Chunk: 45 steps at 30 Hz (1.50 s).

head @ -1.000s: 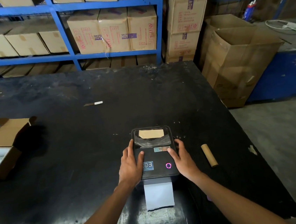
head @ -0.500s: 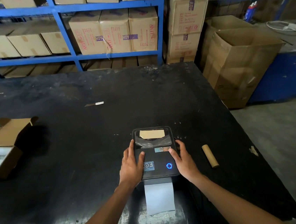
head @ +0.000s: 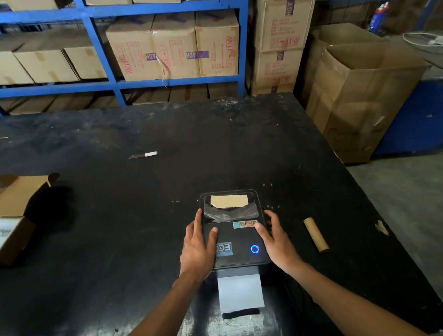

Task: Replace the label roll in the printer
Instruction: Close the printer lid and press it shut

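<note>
Sat near the desk's near edge, right of centre: printer (head: 234,237), lid down, blue ring lit, long axis running from near edge to far. Flanked on both sides: left hand (head: 198,248) flat on its left half, right hand (head: 275,240) flat on its right, fingers spread, clasping nothing. Fed out toward the near edge, between the forearms: strip of label paper (head: 240,291). Lay near the desk's right edge, nearer the right hand: bare cardboard core (head: 315,235). Looked close to done.
</note>
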### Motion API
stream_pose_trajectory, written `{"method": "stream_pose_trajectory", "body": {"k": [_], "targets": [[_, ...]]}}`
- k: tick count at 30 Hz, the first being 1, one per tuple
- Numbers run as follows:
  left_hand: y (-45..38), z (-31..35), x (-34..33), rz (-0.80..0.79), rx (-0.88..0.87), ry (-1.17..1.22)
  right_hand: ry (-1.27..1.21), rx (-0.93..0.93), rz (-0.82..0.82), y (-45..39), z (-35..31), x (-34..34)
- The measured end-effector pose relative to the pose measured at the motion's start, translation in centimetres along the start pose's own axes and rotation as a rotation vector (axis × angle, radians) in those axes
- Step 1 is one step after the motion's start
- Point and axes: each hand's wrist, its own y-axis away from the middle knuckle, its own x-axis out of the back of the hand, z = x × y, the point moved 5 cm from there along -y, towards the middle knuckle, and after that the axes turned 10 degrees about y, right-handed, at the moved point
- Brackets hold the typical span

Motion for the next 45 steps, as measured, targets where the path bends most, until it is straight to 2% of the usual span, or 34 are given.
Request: {"method": "stream_pose_trajectory", "body": {"k": [45], "targets": [[0.09,-0.19,0.10,0.026,-0.002,0.047,-0.050,0.009,0.011,0.31,-0.32,0.40]]}}
